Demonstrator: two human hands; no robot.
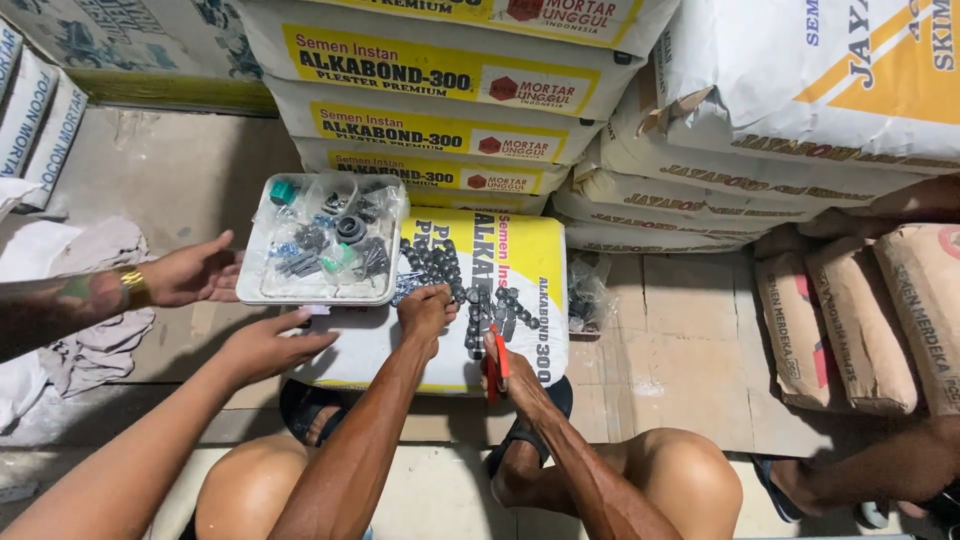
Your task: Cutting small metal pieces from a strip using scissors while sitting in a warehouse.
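**Hands over the loose fittings on the sack**

Your left hand (pixel 425 310) rests knuckles-up on the pile of small dark grey round fittings (pixel 470 285). Its fingers are curled down into the near edge of the pile, and I cannot tell whether they pinch a piece. Your right hand (pixel 507 378) sits just beside it, nearer to you, closed around a slim red tool (pixel 499 362) that points up toward the fittings. The lowest pieces of the pile lie just beside its thumb.

The fittings are spread across the flat white and yellow paper sack (pixel 525 262) that lies on the floor between your knees and the wall of bags. To the left of your left hand, overlapping the sack's top left corner, stands a shallow white plastic tray (pixel 262 292) filled with clear packets of small grey and green parts.

Two other hands belong to people at your left. One open hand (pixel 268 345) touches the tray's near edge; another hand with a gold bracelet (pixel 192 272) lies at its left side.

Behind the tray rise stacked white and yellow sacks (pixel 440 75), and brown paper sacks (pixel 860 320) lean at the right.
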